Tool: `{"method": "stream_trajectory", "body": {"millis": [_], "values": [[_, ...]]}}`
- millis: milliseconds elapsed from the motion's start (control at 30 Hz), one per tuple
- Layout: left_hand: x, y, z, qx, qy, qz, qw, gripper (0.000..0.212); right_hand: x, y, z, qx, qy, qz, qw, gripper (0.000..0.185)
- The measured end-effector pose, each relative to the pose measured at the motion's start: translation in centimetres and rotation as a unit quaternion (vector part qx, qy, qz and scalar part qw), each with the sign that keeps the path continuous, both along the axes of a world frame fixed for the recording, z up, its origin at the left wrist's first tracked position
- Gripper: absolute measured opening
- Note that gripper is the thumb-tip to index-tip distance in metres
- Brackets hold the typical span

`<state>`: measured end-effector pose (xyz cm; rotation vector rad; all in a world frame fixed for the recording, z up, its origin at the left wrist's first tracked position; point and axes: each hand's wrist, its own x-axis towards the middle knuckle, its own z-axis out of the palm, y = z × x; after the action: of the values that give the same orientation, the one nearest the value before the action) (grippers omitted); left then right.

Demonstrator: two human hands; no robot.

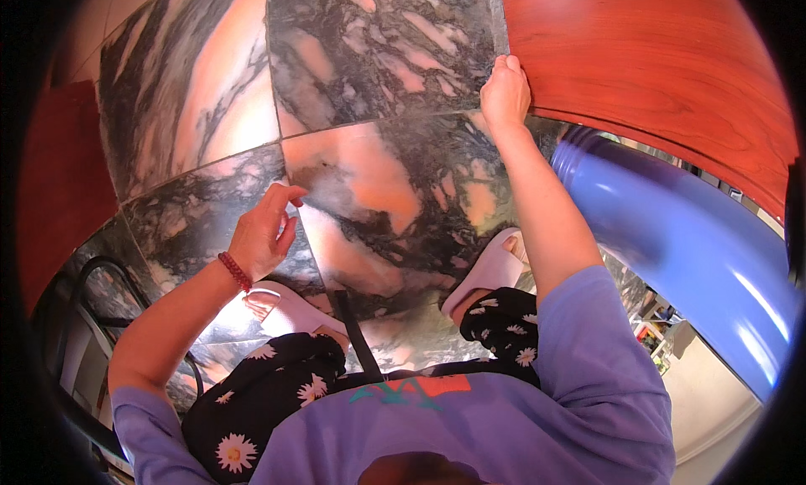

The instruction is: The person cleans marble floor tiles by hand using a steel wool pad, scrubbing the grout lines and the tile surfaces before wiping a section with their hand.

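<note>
My right hand [507,95] is at the edge of a glossy red-brown wooden panel [630,57]. Its fingers are curled over that edge, and the fingertips are hidden. Lower and to the left, my left hand [264,230] hangs in the air above the floor with bent fingers apart and nothing in them. A braided red bracelet [234,272] circles that wrist. Beneath both hands spreads a marbled tile floor [352,189] in black, grey and pink.
Right of my arm stands a large glossy blue cylindrical container [680,233], close to the panel. A dark red surface [69,189] borders the floor at left. A black tubular frame [104,290] is beside my left arm. My feet wear pale slippers [485,268].
</note>
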<state>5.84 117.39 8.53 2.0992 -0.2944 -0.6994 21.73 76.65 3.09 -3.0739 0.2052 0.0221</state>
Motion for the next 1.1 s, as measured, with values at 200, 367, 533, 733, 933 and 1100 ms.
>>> {"method": "stream_trajectory", "body": {"millis": [200, 367, 533, 733, 933, 1100], "values": [[-0.3, 0.6, -0.1, 0.007, 0.008, 0.008, 1.000, 0.045, -2.9, -0.4, -0.8, -0.016, -0.005, 0.006, 1.000, 0.025], [-0.1, -0.2, 0.2, -0.005, 0.001, -0.020, 1.000, 0.044, -1.3, -0.8, -0.3, -0.026, -0.019, 0.025, 0.999, 0.024], [0.0, 0.3, 0.1, 0.002, 0.006, 0.004, 1.000, 0.046, -1.7, -0.5, -0.4, -0.022, -0.009, 0.022, 0.999, 0.026], [-0.2, -0.2, 0.1, -0.004, -0.042, -0.038, 0.998, 0.047, -3.3, -0.6, -0.6, -0.026, 0.015, 0.006, 1.000, 0.029], [0.2, -0.6, 0.2, 0.002, -0.015, -0.034, 0.999, 0.046, -0.1, -0.6, -0.1, -0.032, 0.009, -0.001, 0.999, 0.025], [0.1, -0.1, 0.5, 0.014, -0.030, -0.051, 0.998, 0.046, -2.9, 0.1, -0.2, -0.027, 0.026, -0.010, 0.999, 0.019]]}}
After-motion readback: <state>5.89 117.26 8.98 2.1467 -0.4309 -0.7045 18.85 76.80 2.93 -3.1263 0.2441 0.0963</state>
